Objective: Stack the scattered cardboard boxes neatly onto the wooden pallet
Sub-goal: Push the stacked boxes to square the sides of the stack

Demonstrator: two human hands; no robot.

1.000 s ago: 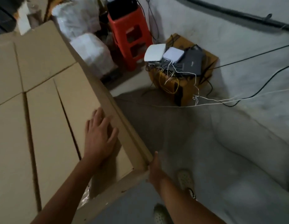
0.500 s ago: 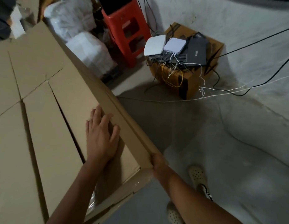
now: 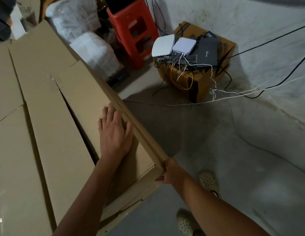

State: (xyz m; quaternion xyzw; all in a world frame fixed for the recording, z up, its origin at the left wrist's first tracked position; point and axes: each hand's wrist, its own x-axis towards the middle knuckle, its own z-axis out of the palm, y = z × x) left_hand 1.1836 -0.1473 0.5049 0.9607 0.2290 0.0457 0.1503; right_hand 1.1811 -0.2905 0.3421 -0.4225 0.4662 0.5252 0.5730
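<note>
Long brown cardboard boxes lie side by side in a stack that fills the left half of the view. My left hand [image 3: 115,135] rests flat, fingers spread, on top of the outermost long box [image 3: 87,94]. My right hand [image 3: 167,171] grips the near right corner of that same box, fingers wrapped under its edge. A neighbouring box [image 3: 51,126] lies to its left across a dark gap. No pallet shows; the boxes hide whatever is beneath them.
A small cardboard box [image 3: 199,74] carrying routers and tangled cables stands on the concrete floor ahead. White and black cables [image 3: 250,92] stretch across to the right. A red plastic stool [image 3: 133,31] and white wrapped bundles [image 3: 93,50] sit at the back. My feet [image 3: 208,181] are below.
The camera has shifted, so the scene sits a little differently. My right hand has wrapped more firmly around the box's corner; the left hand stays flat on top.
</note>
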